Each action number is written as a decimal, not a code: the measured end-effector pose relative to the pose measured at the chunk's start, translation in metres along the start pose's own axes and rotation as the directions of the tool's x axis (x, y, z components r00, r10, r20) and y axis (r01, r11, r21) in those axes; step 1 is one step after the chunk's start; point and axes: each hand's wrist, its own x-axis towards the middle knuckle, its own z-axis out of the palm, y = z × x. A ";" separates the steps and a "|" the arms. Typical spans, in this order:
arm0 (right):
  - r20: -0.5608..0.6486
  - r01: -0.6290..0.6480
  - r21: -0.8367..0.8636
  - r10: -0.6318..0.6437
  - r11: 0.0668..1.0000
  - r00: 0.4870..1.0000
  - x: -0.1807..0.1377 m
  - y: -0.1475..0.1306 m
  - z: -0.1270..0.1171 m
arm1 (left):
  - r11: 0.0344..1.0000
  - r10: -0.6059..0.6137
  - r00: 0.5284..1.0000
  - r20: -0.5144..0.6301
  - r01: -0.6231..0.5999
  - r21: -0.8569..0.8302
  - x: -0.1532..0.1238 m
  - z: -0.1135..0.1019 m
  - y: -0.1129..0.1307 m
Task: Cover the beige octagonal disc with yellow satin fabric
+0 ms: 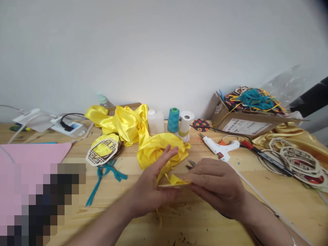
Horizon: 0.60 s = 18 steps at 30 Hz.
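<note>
My left hand (155, 186) supports a thin flat piece (172, 186) seen almost edge-on, its fingers pointing up behind it and the thumb underneath. A folded strip of yellow satin fabric (176, 180) lies over this piece. At its right end, my right hand (217, 186) pinches the fabric and edge between closed fingers. Dark pointed blades, apparently scissors (191, 165), stick out beyond the right knuckles; whether that hand also holds them is hidden. A loose heap of yellow satin (164, 148) lies just behind my hands.
Behind stand white bottles (155, 122), a teal thread cone (173, 120) and a white spool (186, 121). A glue gun (220, 147) and a cardboard box (238, 123) are at right. Left are a cut-out wooden ornament (102, 150), teal cords (106, 172) and pink sheet (36, 157).
</note>
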 end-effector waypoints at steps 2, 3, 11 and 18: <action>0.013 0.006 -0.020 -0.005 1.000 1.000 0.000 0.000 0.001 | 0.998 0.022 0.998 0.052 -0.026 0.063 0.001 -0.002 0.002; 0.015 0.006 -0.027 -0.006 1.000 1.000 0.000 0.000 0.001 | 0.997 0.039 0.997 0.064 -0.044 0.071 0.001 -0.003 0.003; 0.007 -0.010 -0.027 0.010 1.000 1.000 0.000 0.004 0.004 | 0.962 -0.083 0.995 0.052 0.094 -0.256 -0.001 0.001 0.011; 0.007 -0.019 -0.011 0.019 1.000 1.000 -0.002 0.006 0.006 | 0.969 -0.162 0.986 -0.025 0.154 -0.194 -0.003 0.006 0.014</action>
